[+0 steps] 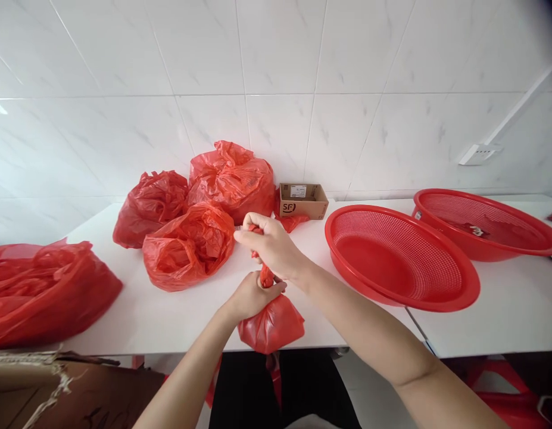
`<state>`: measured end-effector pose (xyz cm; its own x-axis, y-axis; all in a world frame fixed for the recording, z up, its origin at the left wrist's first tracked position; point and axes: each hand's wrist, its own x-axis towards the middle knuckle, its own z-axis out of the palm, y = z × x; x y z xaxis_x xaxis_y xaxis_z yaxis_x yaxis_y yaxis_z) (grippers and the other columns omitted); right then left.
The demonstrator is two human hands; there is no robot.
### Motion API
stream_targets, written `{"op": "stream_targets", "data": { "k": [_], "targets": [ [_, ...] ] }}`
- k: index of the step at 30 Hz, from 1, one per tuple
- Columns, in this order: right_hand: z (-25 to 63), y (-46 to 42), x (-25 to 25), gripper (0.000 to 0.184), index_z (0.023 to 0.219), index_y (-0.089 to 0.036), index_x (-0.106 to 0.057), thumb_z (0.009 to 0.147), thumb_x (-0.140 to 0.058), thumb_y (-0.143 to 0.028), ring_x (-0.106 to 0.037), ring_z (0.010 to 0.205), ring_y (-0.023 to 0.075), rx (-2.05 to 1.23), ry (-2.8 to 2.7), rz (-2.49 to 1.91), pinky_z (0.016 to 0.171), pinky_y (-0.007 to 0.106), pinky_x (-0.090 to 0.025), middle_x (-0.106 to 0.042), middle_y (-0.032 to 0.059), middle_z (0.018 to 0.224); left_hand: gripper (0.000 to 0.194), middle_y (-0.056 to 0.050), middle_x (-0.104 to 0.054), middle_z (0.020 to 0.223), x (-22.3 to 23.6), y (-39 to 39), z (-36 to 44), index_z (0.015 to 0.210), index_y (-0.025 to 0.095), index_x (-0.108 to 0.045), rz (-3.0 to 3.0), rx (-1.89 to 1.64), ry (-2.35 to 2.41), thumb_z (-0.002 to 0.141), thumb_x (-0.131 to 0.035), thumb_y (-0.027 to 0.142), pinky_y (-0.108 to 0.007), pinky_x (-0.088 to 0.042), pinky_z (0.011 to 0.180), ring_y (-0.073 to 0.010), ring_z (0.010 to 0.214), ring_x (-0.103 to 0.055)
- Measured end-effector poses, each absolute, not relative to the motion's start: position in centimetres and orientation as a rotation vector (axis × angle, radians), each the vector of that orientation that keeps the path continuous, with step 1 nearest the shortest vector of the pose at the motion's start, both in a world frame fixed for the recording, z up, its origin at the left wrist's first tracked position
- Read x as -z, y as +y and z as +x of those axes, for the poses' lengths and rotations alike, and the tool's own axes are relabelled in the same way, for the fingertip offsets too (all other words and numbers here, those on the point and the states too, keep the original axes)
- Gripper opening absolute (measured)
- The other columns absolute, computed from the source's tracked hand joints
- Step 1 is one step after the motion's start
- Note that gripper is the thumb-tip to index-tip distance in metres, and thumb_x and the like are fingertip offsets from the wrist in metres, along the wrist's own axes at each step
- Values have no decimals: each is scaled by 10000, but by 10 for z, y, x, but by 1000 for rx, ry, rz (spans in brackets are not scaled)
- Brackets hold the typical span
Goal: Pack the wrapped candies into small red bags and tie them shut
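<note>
A small red plastic bag (272, 326) with a filled, rounded bottom rests at the table's front edge. Its neck is twisted into a tight rope that rises between my hands. Low on the neck, just above the full part, my left hand (254, 296) is closed around it. Higher up, my right hand (270, 244) grips the twisted top, its fingers wrapped in a fist. What the bag holds is hidden by the plastic.
Several larger red bags (231, 179) stand at the back left, another red bag (47, 292) at far left. A small cardboard box (303, 201) sits by the wall. Two red baskets (467, 286) are on the right. An opened carton (101, 387) stands below, front left.
</note>
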<state>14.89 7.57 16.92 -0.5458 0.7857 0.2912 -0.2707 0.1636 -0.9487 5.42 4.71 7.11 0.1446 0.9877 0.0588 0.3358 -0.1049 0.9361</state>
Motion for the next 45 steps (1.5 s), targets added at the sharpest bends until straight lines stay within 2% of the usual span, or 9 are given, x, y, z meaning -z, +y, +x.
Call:
{"op": "stream_targets", "data": {
  "k": [3, 8, 12, 22, 26, 31, 37, 40, 45],
  "targets": [
    [154, 79, -167, 248, 645, -201, -370, 788, -573, -210, -318, 546, 70, -1287, -1786, -442, 518, 213, -278, -338, -77, 593, 159, 2, -593, 631, -73, 50, 47, 669, 209, -601, 1606, -879, 1345, 709, -696, 330, -305, -454, 622, -188, 642, -560],
    [161, 113, -151, 340, 644, -223, -324, 728, -645, -294, -272, 453, 68, -1610, -1247, -689, 433, 209, -192, -365, -100, 496, 317, 37, -507, 577, -69, 41, 45, 719, 199, -580, 1568, -915, 1509, 807, -609, 501, -288, -383, 549, -157, 536, -484],
    [162, 114, -154, 407, 641, -219, -334, 690, -726, -317, -325, 469, 67, -1664, -1127, -590, 433, 198, -212, -394, -97, 502, 374, -22, -648, 930, -69, 36, 54, 1182, 252, -582, 1602, -1218, 1544, 870, -581, 458, -341, -425, 803, -211, 837, -593],
    [176, 128, -138, 433, 728, -221, -395, 669, -764, -439, -610, 657, 115, -1626, -880, -655, 584, 252, -460, -653, -15, 887, 290, -52, -655, 1177, -72, 36, 51, 1073, 252, -715, 1280, -1731, 1233, 912, -560, 436, -351, -358, 1063, -221, 1224, -520],
    [177, 125, -133, 422, 727, -218, -395, 711, -739, -462, -590, 614, 104, -1601, -976, -656, 582, 254, -452, -635, -30, 825, 379, -64, -702, 971, -80, 34, 46, 1018, 221, -725, 1138, -1715, 1152, 875, -560, 531, -332, -485, 857, -210, 947, -636],
    [176, 106, -146, 302, 757, -236, -369, 907, -551, -425, -582, 689, 122, -1125, -1384, -602, 718, 309, -466, -617, -16, 876, 304, -15, -618, 734, -102, 29, 42, 722, 191, -656, 1180, -1555, 1178, 863, -596, 454, -259, -448, 660, -133, 659, -544],
    [172, 94, -160, 209, 759, -247, -380, 944, -477, -246, -473, 1222, 243, -278, -2028, -472, 1042, 452, -298, -586, 65, 1241, 268, 17, -496, 548, -132, 23, 48, 523, 197, -534, 1463, -1244, 1338, 773, -622, 232, -263, -298, 510, -131, 536, -399],
    [168, 100, -163, 192, 774, -244, -379, 943, -459, -201, -542, 1096, 244, -276, -2230, -511, 966, 459, -339, -610, 76, 1172, 212, 20, -508, 550, -142, 22, 48, 510, 211, -548, 1559, -1126, 1359, 698, -634, 163, -268, -279, 494, -137, 536, -400],
    [170, 108, -162, 102, 886, -242, -460, 952, -473, -319, -557, 792, 167, -601, -2231, -654, 759, 346, -400, -610, 10, 934, 273, 32, -464, 504, -134, 31, 41, 546, 200, -587, 1566, -1003, 1317, 751, -678, 356, -266, -253, 461, -115, 473, -367]
  ]
}}
